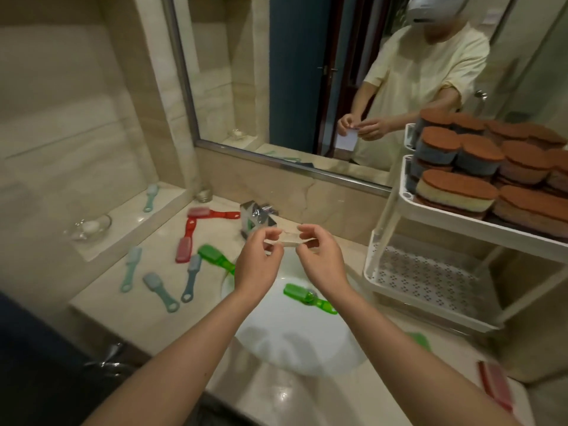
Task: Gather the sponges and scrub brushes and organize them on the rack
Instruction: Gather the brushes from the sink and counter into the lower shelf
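Observation:
Over the sink, my left hand (259,256) and my right hand (319,253) pinch the two ends of a small flat pale card (290,238). A white two-tier rack (430,281) stands at the right; its top tier is stacked with several brown-topped sponges (479,161), its lower tier is bare. Scrub brushes lie on the counter at the left: two red ones (186,241), several teal ones (161,290), and a green one (215,256). Another green brush (307,295) lies in the sink basin (292,339). A red brush (496,384) lies at the near right.
A chrome faucet (256,218) stands behind my hands. A mirror (307,87) covers the wall and reflects a person. On the left ledge sit a teal brush (150,196), a glass dish (89,229) and a small glass jar (203,195). A green object (419,339) lies near the rack's base.

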{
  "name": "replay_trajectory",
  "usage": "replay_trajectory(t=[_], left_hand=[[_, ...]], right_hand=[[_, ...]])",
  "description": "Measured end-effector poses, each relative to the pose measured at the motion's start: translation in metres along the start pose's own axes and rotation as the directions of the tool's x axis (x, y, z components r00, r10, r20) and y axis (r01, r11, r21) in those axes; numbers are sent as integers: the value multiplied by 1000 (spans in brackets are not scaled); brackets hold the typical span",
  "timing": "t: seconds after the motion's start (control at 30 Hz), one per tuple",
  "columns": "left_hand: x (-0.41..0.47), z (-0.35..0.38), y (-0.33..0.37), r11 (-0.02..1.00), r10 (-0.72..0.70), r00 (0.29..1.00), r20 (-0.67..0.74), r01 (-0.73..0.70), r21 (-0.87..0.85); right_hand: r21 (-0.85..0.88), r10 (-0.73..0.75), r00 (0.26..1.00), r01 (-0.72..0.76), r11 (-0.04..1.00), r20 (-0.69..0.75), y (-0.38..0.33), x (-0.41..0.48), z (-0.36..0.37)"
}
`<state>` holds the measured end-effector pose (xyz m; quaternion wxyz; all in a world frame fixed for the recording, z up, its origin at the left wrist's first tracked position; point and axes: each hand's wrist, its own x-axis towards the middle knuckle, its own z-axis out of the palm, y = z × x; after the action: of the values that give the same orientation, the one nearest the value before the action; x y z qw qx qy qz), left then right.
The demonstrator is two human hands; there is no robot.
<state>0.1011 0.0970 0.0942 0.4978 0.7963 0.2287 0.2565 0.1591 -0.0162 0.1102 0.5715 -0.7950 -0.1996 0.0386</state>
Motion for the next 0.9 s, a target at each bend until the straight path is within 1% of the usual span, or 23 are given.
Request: replay_trajectory(t=[0.13, 0.23, 0.4, 0.7, 0.8, 0.9], left_hand=[[7, -27, -32, 996, -88, 996, -31, 89, 33], [16, -49, -50, 993, -115, 991, -69, 118, 26], [33, -82, -82, 978, -189, 978, -90, 196, 70], [75, -126, -133, 944, -301, 946, -117, 313, 100], [93, -140, -152, 928, -343, 934, -102, 354, 115], [115, -151, -170, 912, -394, 916, -77, 400, 96]], right_hand=[[-16, 22, 996, -21, 1000, 91, 3, 5, 42], [-42, 31, 988, -25, 999, 153, 2, 12, 74], [-71, 82, 965, -66, 995, 248, 6, 27, 125], [-119, 143, 924, -108, 987, 353, 12, 60, 204], [-123, 177, 907, -140, 982, 382, 13, 74, 228], [-128, 237, 885, -202, 971, 402, 15, 92, 255]])
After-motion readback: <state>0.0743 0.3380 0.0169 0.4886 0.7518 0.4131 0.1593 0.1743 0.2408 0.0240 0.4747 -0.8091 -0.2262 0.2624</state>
